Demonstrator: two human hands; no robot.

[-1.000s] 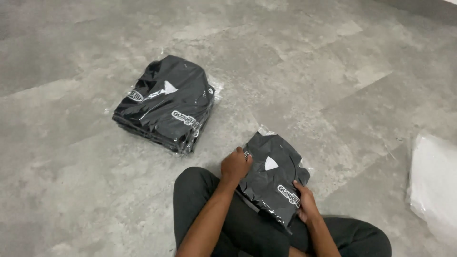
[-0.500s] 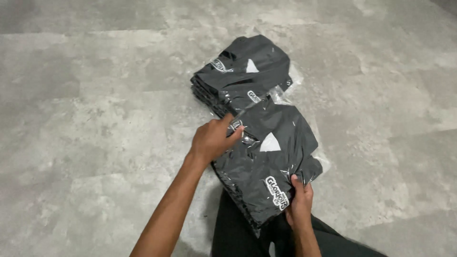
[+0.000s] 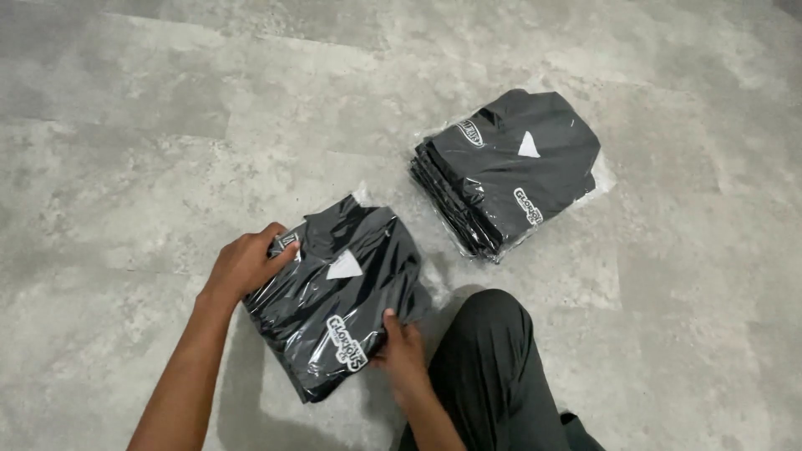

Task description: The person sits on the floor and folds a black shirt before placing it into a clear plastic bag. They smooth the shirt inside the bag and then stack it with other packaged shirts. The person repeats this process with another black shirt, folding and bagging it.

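Bagged garment (image 3: 338,296) long axis upper-left to lower-right

Soft, even indoor light, faint shadows beside the arms on the grey floor (image 3: 125,167), mild glare on clear plastic wrap (image 3: 601,179), sharp focus, slight corner dimming.

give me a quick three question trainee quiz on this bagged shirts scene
1. True or false: both hands grip the nearer bagged garment.
2. Which hand is at the pack's far upper corner? A) left hand B) right hand
3. What lies apart on the grey floor, beyond the bent knee?

Key: 1 true. 2 A. 3 a stack of bagged dark garments.
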